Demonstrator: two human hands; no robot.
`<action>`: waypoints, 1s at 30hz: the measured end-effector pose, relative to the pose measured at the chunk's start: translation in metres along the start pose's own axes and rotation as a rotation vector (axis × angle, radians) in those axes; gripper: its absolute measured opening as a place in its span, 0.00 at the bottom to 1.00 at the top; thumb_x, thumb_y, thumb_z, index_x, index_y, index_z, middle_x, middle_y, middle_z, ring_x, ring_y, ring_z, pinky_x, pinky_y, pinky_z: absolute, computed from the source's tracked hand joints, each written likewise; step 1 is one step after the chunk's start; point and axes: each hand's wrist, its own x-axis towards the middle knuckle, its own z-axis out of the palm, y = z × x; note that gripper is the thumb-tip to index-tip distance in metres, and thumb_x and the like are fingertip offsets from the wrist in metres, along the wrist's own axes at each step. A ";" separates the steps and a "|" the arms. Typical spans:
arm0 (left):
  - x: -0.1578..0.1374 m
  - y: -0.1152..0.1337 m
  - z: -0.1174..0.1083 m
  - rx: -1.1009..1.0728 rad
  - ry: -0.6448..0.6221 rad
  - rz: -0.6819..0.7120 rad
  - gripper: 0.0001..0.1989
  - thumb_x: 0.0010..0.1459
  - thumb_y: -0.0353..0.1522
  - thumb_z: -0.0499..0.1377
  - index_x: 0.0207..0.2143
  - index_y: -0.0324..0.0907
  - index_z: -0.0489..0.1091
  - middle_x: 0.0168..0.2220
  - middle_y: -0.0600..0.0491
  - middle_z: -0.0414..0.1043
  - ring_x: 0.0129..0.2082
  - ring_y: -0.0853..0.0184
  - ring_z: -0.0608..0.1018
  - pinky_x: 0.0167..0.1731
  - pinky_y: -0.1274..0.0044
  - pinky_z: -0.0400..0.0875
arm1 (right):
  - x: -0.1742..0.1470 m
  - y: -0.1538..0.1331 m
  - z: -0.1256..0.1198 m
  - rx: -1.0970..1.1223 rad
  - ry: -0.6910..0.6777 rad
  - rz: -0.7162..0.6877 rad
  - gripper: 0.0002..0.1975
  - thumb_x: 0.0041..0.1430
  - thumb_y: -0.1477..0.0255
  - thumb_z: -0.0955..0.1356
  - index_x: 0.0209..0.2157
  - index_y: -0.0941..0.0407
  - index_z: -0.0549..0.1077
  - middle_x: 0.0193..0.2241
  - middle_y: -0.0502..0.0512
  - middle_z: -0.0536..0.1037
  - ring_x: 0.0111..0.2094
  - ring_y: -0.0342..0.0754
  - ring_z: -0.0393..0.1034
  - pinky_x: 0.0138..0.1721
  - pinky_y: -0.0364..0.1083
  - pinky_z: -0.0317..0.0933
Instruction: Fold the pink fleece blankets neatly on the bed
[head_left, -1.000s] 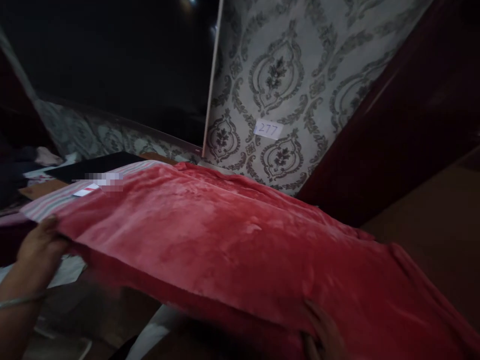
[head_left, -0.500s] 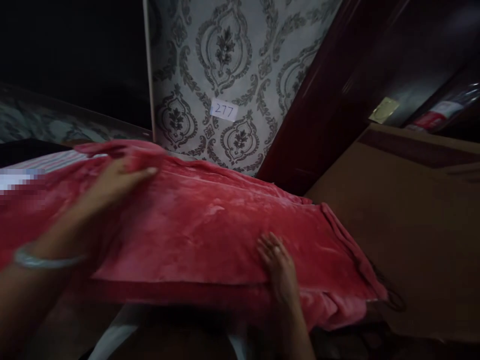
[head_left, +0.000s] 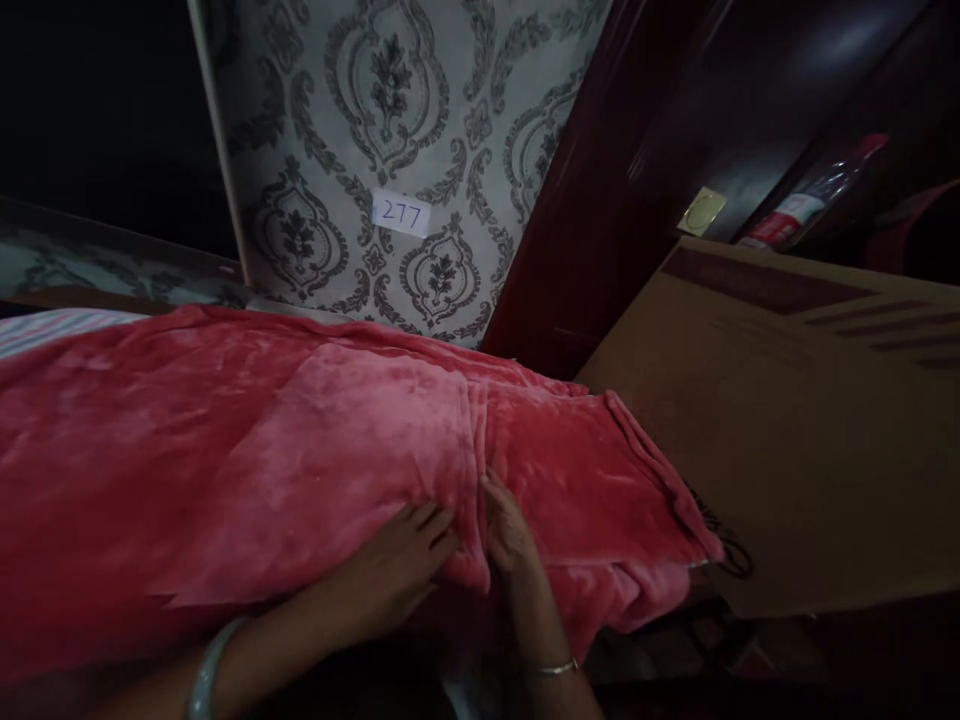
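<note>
A plush red-pink blanket [head_left: 360, 440] stretches across the view, with a layer folded over it whose edge runs front to back near the middle. My left hand [head_left: 416, 550] lies palm down on the near end of that folded layer, its fingers a little apart. Just to its right, my right hand [head_left: 514, 535] stands on edge against the fold line, fingers stretched out and touching the cloth. The undersides of both hands are hidden. A pale bangle [head_left: 210, 670] circles the left wrist and a thin bracelet [head_left: 556, 667] the right.
A large cardboard box [head_left: 795, 430] borders the blanket on the right, with a plastic bottle [head_left: 795, 215] behind its top edge. Beyond stand a dark red glossy panel [head_left: 592, 190] and a patterned wall [head_left: 465, 90] bearing a "277" label [head_left: 402, 213]. Striped cloth [head_left: 60, 328] shows at far left.
My left hand has moved right and nearer, from the blanket's raised left part to beside my right hand. A blanket layer now lies folded rightward. The view has shifted slightly right.
</note>
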 end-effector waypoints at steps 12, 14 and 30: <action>-0.002 0.001 0.024 0.131 0.110 0.032 0.24 0.56 0.25 0.56 0.56 0.42 0.71 0.53 0.43 0.75 0.52 0.53 0.76 0.55 0.60 0.72 | 0.115 -0.042 0.015 -0.702 0.034 -0.044 0.22 0.56 0.71 0.67 0.52 0.59 0.76 0.54 0.63 0.76 0.55 0.55 0.69 0.59 0.51 0.60; -0.001 -0.001 0.028 0.157 0.137 0.051 0.23 0.56 0.26 0.56 0.55 0.42 0.71 0.52 0.43 0.76 0.51 0.53 0.77 0.54 0.61 0.72 | 0.132 -0.048 0.025 -0.794 0.026 -0.015 0.18 0.58 0.70 0.67 0.49 0.60 0.77 0.48 0.63 0.79 0.50 0.54 0.72 0.55 0.50 0.62; -0.001 0.001 0.060 0.112 0.621 0.170 0.16 0.64 0.28 0.50 0.52 0.43 0.70 0.48 0.48 0.76 0.50 0.61 0.73 0.56 0.67 0.65 | 0.147 -0.047 0.025 -0.691 0.174 -0.207 0.03 0.53 0.74 0.65 0.32 0.53 0.70 0.28 0.49 0.74 0.30 0.46 0.66 0.33 0.42 0.58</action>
